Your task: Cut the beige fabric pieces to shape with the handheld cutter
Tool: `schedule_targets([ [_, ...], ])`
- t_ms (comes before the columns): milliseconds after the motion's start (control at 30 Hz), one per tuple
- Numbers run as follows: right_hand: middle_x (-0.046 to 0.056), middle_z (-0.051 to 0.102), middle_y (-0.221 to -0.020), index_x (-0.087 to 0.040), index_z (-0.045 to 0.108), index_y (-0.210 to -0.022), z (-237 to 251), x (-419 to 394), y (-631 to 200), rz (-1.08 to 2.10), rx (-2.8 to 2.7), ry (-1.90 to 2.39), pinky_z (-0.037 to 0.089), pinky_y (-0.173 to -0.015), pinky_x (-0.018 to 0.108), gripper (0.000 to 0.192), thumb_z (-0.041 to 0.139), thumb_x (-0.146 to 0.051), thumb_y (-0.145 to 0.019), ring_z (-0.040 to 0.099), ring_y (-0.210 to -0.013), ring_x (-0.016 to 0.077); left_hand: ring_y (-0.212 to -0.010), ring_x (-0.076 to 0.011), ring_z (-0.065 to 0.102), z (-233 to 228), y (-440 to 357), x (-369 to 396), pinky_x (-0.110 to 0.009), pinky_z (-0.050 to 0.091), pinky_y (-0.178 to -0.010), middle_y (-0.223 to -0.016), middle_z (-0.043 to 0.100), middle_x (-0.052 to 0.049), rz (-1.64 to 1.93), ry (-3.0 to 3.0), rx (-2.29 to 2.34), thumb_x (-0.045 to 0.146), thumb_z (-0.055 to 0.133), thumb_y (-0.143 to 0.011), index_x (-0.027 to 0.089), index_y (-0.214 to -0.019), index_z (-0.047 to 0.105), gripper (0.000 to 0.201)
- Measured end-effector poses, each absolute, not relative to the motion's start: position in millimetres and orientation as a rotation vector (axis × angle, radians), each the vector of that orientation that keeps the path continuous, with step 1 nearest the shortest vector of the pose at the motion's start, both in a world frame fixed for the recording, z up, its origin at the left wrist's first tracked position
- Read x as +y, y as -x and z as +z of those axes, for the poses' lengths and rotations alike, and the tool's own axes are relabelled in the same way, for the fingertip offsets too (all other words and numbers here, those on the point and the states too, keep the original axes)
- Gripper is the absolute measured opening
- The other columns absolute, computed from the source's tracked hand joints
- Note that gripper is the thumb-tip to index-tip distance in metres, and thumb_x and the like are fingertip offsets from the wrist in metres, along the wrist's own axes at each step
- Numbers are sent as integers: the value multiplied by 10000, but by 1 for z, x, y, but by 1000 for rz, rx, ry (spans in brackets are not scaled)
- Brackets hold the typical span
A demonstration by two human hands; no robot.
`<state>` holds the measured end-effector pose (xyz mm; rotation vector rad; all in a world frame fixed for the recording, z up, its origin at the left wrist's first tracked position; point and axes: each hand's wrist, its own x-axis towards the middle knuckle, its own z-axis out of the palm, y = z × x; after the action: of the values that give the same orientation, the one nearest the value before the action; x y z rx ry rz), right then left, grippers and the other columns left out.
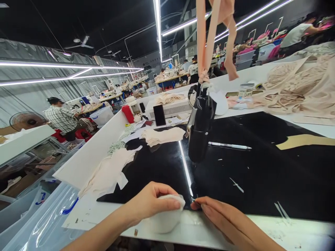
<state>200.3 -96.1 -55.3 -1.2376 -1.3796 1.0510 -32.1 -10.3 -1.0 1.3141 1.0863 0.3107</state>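
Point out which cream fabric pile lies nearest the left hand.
The front-left pile, at the black surface's left end, is nearest the left hand. Farther away lie the phone-side pile, the box-top pile and the right-hand heap.

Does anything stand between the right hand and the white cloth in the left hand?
Only a small shiny bit by the right hand, too small to identify. Nothing else visible stands between that hand and the white cloth pinched in the left hand. The black hanging tool is beyond both hands, not between them.
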Motion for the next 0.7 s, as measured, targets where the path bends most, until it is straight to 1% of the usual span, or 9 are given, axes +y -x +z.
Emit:
schedule_targets([
  [100, 12, 800, -785, -367, 864, -955, -51, -95, -196, 1086, -1363, 1224, 638, -713, 322, 478, 547, -722, -983, 777, -777, 254, -740, -134, 565, -1, 33, -11, -248, 428, -712, -801, 713, -7, 289, -1319, 1070, 542, 954, -693, 168, -892, 857, 435],
  [167, 28, 840, -892, -359, 868, -973, -51, -94, -196, 1119, -1389, 1213, 646, -748, 341, 510, 536, -747, -974, 794, -840, 276, -742, -132, 568, -2, 33, -10, -247, 436, -726, -797, 721, -6, 288, -1335, 1046, 526, 953, -701, 174, -884, 864, 407],
  [233, 35, 847, -932, -346, 864, -989, -51, -94, -198, 1201, -1438, 1217, 645, -777, 347, 541, 512, -757, -978, 796, -904, 289, -749, -134, 574, -2, 34, -10, -246, 441, -737, -799, 733, -9, 286, -1347, 1035, 518, 955, -702, 180, -891, 873, 395],
  [300, 36, 845, -959, -332, 857, -1044, -51, -93, -200, 1298, -1492, 1248, 641, -822, 338, 559, 488, -749, -992, 791, -976, 291, -770, -145, 591, -1, 34, -10, -249, 445, -745, -830, 760, -24, 273, -1357, 1031, 515, 953, -709, 180, -911, 880, 398],
  [400, 49, 847, -1085, -311, 841, -1146, -50, -94, -202, 1358, -1521, 1344, 628, -966, 352, 597, 477, -758, -990, 772, -1119, 306, -802, -160, 618, 1, 34, -10, -251, 449, -753, -897, 796, -51, 239, -1370, 1006, 505, 935, -738, 176, -940, 888, 389],
  [467, 66, 842, -1170, -300, 837, -1174, -48, -94, -202, 1339, -1526, 1390, 613, -1037, 380, 638, 477, -787, -972, 753, -1189, 327, -799, -158, 621, 3, 34, -11, -246, 445, -747, -906, 802, -55, 225, -1374, 996, 502, 923, -752, 177, -949, 891, 381],
  [533, 75, 841, -1184, -296, 842, -1158, -46, -94, -201, 1325, -1541, 1388, 609, -1055, 390, 653, 477, -801, -964, 745, -1213, 338, -774, -151, 610, 3, 34, -11, -241, 437, -729, -875, 795, -50, 215, -1381, 1008, 504, 921, -749, 175, -944, 892, 384],
  [700, 71, 848, -1113, -304, 853, -1115, -39, -91, -198, 1341, -1577, 1281, 631, -990, 368, 618, 480, -779, -982, 769, -1139, 326, -759, -152, 609, 2, 35, -10, -242, 433, -718, -862, 792, -53, 190, -1439, 1024, 497, 904, -757, 168, -962, 893, 387],
])
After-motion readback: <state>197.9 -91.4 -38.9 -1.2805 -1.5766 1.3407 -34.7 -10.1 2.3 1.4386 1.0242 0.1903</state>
